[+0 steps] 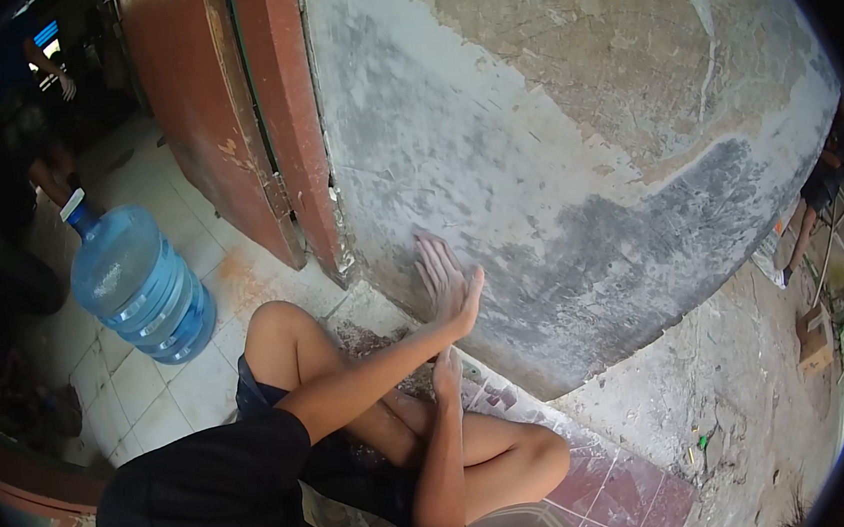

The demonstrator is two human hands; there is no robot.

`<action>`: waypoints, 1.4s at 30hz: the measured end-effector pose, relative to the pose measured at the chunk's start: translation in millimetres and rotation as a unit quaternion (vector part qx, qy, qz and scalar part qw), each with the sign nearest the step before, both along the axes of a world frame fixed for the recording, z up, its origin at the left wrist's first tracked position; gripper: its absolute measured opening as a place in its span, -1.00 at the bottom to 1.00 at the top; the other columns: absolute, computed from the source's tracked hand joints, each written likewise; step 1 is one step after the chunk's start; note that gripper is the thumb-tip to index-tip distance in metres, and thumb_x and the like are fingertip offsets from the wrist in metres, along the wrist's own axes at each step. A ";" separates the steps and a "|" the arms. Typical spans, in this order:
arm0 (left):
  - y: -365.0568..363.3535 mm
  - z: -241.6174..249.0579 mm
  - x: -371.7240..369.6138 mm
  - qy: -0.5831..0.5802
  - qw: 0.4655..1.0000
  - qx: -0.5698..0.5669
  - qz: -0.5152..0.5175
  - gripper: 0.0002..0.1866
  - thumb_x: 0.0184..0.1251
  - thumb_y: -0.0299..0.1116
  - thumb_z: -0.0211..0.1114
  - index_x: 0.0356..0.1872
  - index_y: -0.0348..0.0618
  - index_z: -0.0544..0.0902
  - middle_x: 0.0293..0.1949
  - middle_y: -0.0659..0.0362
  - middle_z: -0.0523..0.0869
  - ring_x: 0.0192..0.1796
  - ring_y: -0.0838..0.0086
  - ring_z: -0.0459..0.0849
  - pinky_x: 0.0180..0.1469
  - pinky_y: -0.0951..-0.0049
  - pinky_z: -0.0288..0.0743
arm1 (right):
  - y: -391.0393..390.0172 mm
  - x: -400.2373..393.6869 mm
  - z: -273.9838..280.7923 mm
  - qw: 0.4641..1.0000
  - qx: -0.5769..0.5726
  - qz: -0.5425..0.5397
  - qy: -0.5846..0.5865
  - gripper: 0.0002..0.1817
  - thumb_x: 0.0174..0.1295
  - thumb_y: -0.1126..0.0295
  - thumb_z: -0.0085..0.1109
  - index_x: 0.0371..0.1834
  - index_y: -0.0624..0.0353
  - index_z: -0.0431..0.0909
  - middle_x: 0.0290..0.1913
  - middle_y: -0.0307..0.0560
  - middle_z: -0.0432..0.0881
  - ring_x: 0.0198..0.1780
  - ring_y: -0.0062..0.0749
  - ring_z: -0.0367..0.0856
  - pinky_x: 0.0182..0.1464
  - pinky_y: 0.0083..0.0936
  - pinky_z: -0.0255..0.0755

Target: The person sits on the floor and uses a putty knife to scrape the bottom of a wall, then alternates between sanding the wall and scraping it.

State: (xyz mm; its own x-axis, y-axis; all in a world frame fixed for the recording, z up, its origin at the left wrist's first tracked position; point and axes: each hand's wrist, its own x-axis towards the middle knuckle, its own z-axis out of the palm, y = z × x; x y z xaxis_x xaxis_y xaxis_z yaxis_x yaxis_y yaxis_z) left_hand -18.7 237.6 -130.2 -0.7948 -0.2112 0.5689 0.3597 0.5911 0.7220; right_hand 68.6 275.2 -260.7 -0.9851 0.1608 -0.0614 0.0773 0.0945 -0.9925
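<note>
My left hand (451, 286) is flat against the lower part of the plastered wall (496, 187), fingers stretched upward and thumb apart. Pale dust coats its fingers. Below the left wrist is my right hand (447, 374), low by the foot of the wall and above my crossed legs (503, 447). The left forearm covers part of it, so its fingers and anything in them cannot be made out. Around my hands the wall is smooth and grey with dark patches, while rougher brown plaster (615, 56) shows higher up.
A blue water jug (142, 278) stands on white floor tiles (136, 384) to the left. A reddish-brown wooden door frame (294, 114) borders the wall. Red tiles (623, 497) lie near my knee. One person (43, 116) is at the back left, another (817, 189) at the far right.
</note>
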 end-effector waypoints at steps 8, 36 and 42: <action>-69.1 87.9 -48.2 0.025 0.995 0.084 0.036 0.00 0.57 0.27 -0.36 0.54 -0.56 -0.32 0.59 -0.32 -0.43 0.66 0.02 -0.53 0.59 -0.05 -0.60 | 1.9 -4.8 8.0 0.997 -0.042 0.004 -0.057 -0.19 0.58 -0.19 -0.39 0.04 0.41 0.66 -0.05 0.19 0.75 0.07 -0.03 0.63 0.21 -0.25 0.39; -32.7 22.6 -0.2 -0.020 0.997 -0.073 -0.021 0.01 0.55 0.26 -0.34 0.51 -0.62 -0.34 0.58 -0.35 -0.44 0.64 -0.06 -0.53 0.57 -0.16 -0.59 | -12.9 -6.5 5.9 0.998 -0.027 0.040 -0.044 -0.18 0.58 -0.18 -0.43 0.00 0.39 0.69 -0.05 0.19 0.76 0.06 -0.01 0.64 0.25 -0.25 0.37; -69.2 110.9 -29.4 0.037 0.997 -0.072 -0.014 -0.01 0.56 0.25 -0.36 0.53 -0.59 -0.32 0.59 -0.33 -0.43 0.64 -0.07 -0.54 0.54 -0.23 -0.61 | -6.7 -0.1 25.8 0.997 -0.027 0.034 -0.058 -0.19 0.59 -0.17 -0.43 0.02 0.39 0.68 -0.06 0.17 0.76 0.04 -0.03 0.65 0.23 -0.25 0.38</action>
State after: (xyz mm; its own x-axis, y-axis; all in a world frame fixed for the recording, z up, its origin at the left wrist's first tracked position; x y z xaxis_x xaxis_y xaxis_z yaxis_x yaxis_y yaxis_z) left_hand -48.1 168.4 -19.3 -0.7533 -0.1023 0.6497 0.4267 0.6757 0.6011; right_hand 68.5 268.5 -234.9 -0.9793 0.0869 -0.1826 0.1873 0.0504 -0.9810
